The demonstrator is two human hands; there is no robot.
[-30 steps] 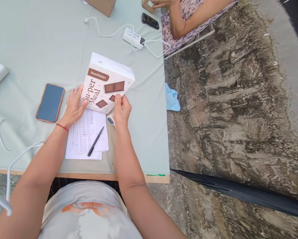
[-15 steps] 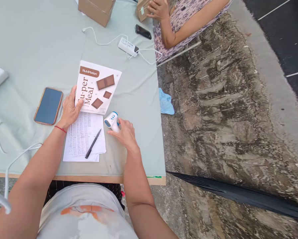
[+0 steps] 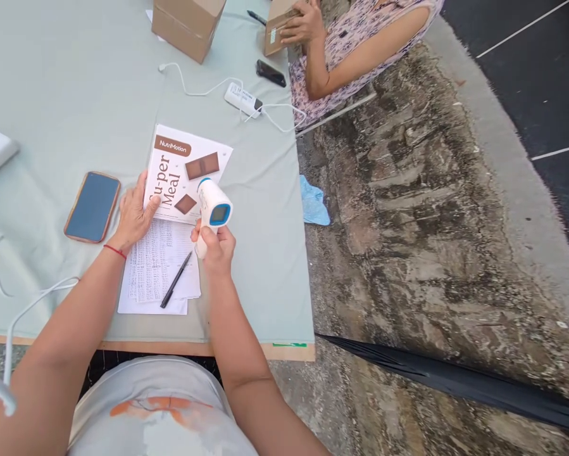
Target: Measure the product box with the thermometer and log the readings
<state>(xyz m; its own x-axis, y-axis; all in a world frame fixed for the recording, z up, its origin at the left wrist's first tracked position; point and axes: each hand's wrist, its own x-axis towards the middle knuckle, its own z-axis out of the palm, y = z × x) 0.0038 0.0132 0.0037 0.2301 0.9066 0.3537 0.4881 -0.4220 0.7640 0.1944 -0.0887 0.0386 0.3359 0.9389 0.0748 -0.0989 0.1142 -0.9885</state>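
My left hand [image 3: 135, 212] grips the lower left edge of a white and brown "Su-per Meal" box [image 3: 170, 161], thumb on its front and the other fingers along its side. In my right hand [image 3: 218, 250] is a white and blue infrared thermometer [image 3: 212, 201], held by its handle with its small screen facing me. It covers the lower right part of the box. Below the box lie sheets of paper [image 3: 146, 278] with rows of writing, and a black pen [image 3: 176, 280] rests across them.
A phone in a brown case [image 3: 92, 206] lies left of my left hand. Farther off are a cardboard box [image 3: 187, 28], a white device with a cable [image 3: 241, 98] and a black object [image 3: 271, 73]. Another person's hand [image 3: 306, 24] rests on a carton. The table edge [image 3: 307, 285] runs on the right.
My right hand has picked up the thermometer from the table, turned it and moved it left in front of the box. My left hand keeps its grip on the box.
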